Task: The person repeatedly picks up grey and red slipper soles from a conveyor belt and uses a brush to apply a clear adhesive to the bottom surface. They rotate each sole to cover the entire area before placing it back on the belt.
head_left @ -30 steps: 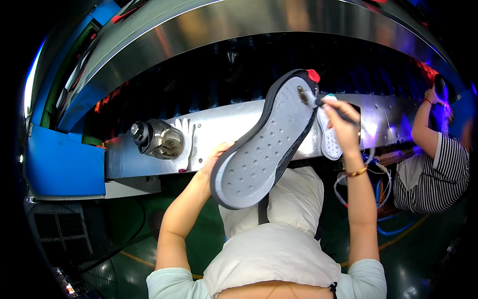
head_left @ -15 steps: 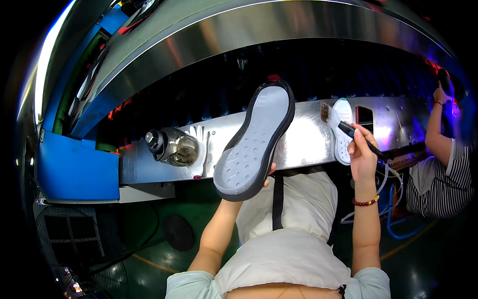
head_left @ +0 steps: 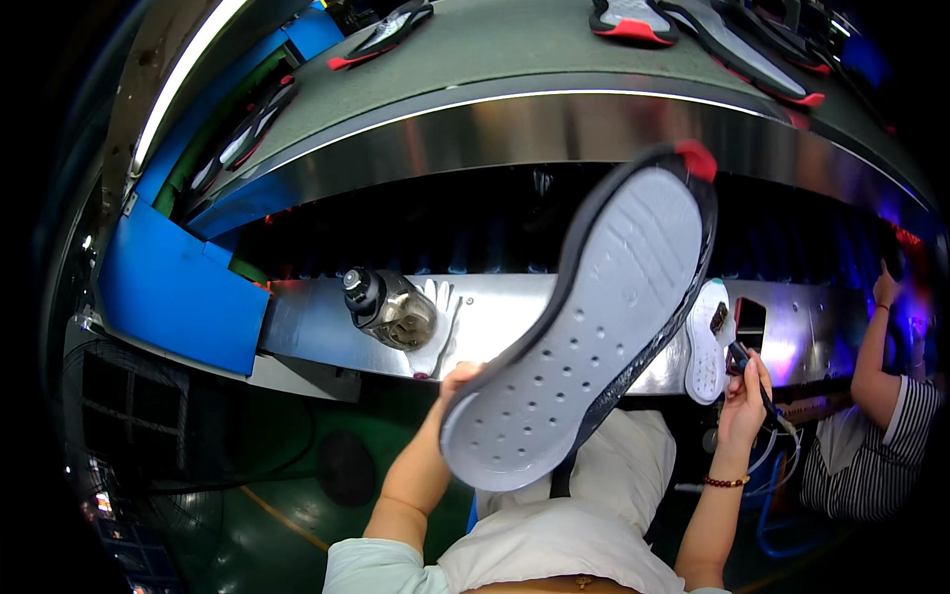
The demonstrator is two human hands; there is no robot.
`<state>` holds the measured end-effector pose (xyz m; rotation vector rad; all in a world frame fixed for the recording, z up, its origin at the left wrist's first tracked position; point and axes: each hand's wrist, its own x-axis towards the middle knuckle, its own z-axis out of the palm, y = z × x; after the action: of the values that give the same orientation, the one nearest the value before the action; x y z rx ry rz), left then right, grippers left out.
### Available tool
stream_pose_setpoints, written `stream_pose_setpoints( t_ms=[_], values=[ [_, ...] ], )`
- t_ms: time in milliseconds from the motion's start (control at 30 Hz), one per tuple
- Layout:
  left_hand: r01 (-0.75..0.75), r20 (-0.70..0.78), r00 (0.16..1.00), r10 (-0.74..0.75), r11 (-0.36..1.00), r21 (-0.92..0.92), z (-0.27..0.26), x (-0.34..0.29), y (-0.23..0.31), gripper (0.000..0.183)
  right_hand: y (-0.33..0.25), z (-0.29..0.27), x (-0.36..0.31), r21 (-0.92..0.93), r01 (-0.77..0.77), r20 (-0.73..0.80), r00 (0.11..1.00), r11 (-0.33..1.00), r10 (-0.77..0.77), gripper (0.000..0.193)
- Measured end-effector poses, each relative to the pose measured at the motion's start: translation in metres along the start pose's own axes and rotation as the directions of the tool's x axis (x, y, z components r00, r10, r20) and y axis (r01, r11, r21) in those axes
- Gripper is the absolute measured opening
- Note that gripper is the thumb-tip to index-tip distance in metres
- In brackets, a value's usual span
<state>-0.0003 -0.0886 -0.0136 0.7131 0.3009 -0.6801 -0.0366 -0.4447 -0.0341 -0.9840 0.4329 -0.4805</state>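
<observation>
Close up: a shoe sole, grey dimpled bed toward the face, black sidewall, red tip at the far end, is held tilted in the air above the lap and the near edge of the ledge. Left hand supports it at the left edge near the wide end; most fingers hidden behind, so I cannot tell their spread. Grip looks low. Steadier, I judge, with the palm well under the wide end and fingertips clear of the grey face.

Right hand: thumb and fingers closed round the black handle of a flat brush, pen-fashion. Dark bristles overlap a small white dotted insole; touching or hovering, cannot tell. For brushing, I would favour a light load, bristles laid flat, strokes run along the bed to the sidewall without spilling over onto it.

Beyond, on the metal ledge: a see-through bottle with black cap, touching a white glove. Off right, a co-worker's striped sleeve. Farthest, a grey-green belt bearing more red-tipped soles.
</observation>
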Motion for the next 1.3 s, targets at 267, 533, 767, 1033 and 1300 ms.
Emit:
stream_pose_setpoints(
  t_ms=[267,533,767,1033,1300],
  values=[
    [-0.214,0.769,0.564,0.299,0.953,-0.214,0.158,0.048,0.207,0.070,0.004,0.000,0.004,0.067,-0.045,-0.016,0.999,0.997,0.046,0.021],
    [-0.671,-0.105,0.686,0.720,0.571,-0.473,0.168,0.081,0.276,0.083,0.002,-0.012,0.000,0.044,-0.041,-0.045,0.998,0.998,0.043,0.018],
    [-0.909,-0.153,0.414,0.897,0.397,-0.127,0.182,0.096,0.298,0.057,0.003,-0.011,-0.002,0.067,-0.078,-0.080,0.993,0.995,0.083,0.019],
    [-0.552,0.690,0.437,0.576,-0.434,0.712,0.261,0.174,0.210,0.071,-0.001,-0.008,-0.010,0.078,-0.091,-0.048,0.994,0.993,0.095,0.021],
    [-0.010,0.903,0.303,0.304,-0.947,0.322,0.268,0.149,0.208,0.029,-0.005,-0.029,-0.017,0.097,-0.087,-0.018,0.996,0.991,0.089,0.023]
  ],
)
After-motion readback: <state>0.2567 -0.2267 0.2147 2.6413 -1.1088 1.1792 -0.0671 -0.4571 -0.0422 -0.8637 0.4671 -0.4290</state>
